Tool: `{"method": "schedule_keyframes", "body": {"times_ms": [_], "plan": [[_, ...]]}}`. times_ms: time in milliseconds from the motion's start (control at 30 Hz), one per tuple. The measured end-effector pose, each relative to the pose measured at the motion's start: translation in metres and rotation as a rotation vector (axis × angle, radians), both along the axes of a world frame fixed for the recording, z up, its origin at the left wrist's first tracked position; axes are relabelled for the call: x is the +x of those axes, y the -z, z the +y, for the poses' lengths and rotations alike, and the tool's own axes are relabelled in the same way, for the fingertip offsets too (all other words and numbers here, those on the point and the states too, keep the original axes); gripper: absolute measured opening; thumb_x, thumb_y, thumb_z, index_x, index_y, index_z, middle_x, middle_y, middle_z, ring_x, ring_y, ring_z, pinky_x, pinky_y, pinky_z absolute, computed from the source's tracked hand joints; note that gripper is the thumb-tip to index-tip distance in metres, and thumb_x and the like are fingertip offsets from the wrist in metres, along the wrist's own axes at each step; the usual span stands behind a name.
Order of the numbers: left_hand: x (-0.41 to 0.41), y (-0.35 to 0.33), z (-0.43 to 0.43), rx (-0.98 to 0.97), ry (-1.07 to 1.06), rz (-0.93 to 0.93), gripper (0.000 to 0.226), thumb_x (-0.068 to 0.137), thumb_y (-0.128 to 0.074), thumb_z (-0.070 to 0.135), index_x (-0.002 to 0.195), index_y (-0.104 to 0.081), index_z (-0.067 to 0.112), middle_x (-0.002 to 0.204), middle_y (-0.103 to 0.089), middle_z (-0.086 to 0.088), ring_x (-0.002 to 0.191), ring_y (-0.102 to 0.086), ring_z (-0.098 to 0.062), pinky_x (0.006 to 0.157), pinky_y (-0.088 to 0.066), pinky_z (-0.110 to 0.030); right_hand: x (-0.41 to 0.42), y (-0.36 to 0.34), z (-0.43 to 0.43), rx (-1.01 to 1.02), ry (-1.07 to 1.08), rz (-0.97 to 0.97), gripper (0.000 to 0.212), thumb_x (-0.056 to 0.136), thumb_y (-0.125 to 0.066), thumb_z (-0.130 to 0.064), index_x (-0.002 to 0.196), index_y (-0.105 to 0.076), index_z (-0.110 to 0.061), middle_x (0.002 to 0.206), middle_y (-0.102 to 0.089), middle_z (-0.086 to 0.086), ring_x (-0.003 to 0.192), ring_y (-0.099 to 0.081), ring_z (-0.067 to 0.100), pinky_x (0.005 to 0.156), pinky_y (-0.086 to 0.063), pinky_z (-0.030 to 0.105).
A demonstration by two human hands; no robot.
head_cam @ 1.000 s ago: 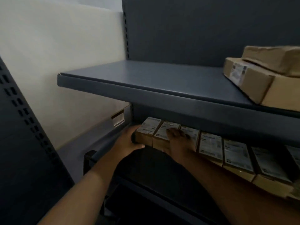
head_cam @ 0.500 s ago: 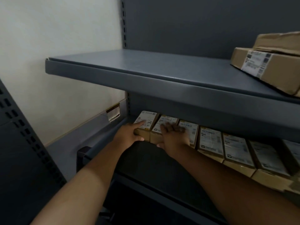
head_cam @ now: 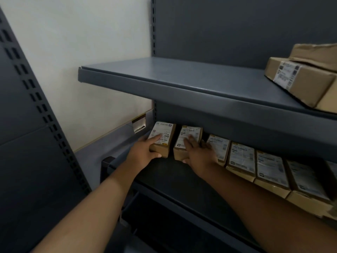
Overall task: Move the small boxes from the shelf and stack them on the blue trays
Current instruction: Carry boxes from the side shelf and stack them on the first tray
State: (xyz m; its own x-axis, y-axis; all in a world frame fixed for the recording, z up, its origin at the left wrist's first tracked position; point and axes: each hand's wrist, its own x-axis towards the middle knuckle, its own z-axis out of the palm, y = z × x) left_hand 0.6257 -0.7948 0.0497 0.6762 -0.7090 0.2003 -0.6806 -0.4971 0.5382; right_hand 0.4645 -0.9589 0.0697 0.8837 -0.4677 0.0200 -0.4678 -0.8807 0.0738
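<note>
A row of small brown boxes with white labels lies on the lower shelf (head_cam: 182, 181) under the upper shelf. My left hand (head_cam: 144, 150) grips the leftmost box (head_cam: 163, 131), fingers on its label and thumb under its front. My right hand (head_cam: 198, 154) grips the second box (head_cam: 190, 133) the same way. A gap separates these two boxes from each other and from the third box (head_cam: 218, 145). Several more small boxes (head_cam: 269, 168) continue to the right. No blue tray is in view.
The upper shelf (head_cam: 182, 88) overhangs the boxes and carries two larger brown parcels (head_cam: 300, 81) at the right. A dark perforated upright panel (head_cam: 36, 143) stands at the left. A pale wall (head_cam: 82, 61) lies behind.
Both hands have closed around the two leftmost boxes and drawn them apart from the row, with gaps now showing between them. The view has shifted rightward.
</note>
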Motion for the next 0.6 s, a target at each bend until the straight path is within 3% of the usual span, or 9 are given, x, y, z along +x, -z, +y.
{"method": "schedule_keyframes", "body": {"times_ms": [233, 400, 600], "plan": [[-0.025, -0.011, 0.048, -0.157, -0.072, -0.010, 0.079, 0.080, -0.077, 0.025, 0.144, -0.035, 0.045, 0.145, -0.036, -0.010, 0.129, -0.043, -0.026, 0.112, -0.035, -0.039, -0.011, -0.018, 0.018, 0.037, -0.112, -0.097, 0.084, 0.095, -0.050, -0.050, 0.155, 0.002, -0.023, 0.165, 0.005, 0.002, 0.145, -0.019, 0.037, 0.116, -0.023, 0.047], [-0.065, -0.021, 0.097, -0.163, -0.240, -0.073, 0.078, 0.079, -0.079, 0.021, 0.144, -0.039, 0.039, 0.143, -0.038, -0.012, 0.126, -0.045, -0.028, 0.104, -0.032, -0.025, -0.022, -0.027, 0.044, 0.083, -0.249, -0.122, 0.082, 0.095, -0.050, -0.047, 0.155, 0.001, -0.024, 0.164, 0.010, -0.001, 0.147, -0.013, 0.037, 0.117, -0.025, 0.049], [-0.142, -0.025, 0.170, -0.136, -0.507, -0.136, 0.077, 0.077, -0.080, 0.030, 0.141, -0.039, 0.047, 0.139, -0.041, -0.002, 0.120, -0.049, -0.020, 0.101, -0.044, -0.034, -0.059, -0.032, 0.093, 0.138, -0.472, -0.158, 0.081, 0.094, -0.052, -0.049, 0.155, -0.006, -0.023, 0.164, 0.002, -0.002, 0.144, -0.019, 0.036, 0.114, -0.031, 0.047]]}}
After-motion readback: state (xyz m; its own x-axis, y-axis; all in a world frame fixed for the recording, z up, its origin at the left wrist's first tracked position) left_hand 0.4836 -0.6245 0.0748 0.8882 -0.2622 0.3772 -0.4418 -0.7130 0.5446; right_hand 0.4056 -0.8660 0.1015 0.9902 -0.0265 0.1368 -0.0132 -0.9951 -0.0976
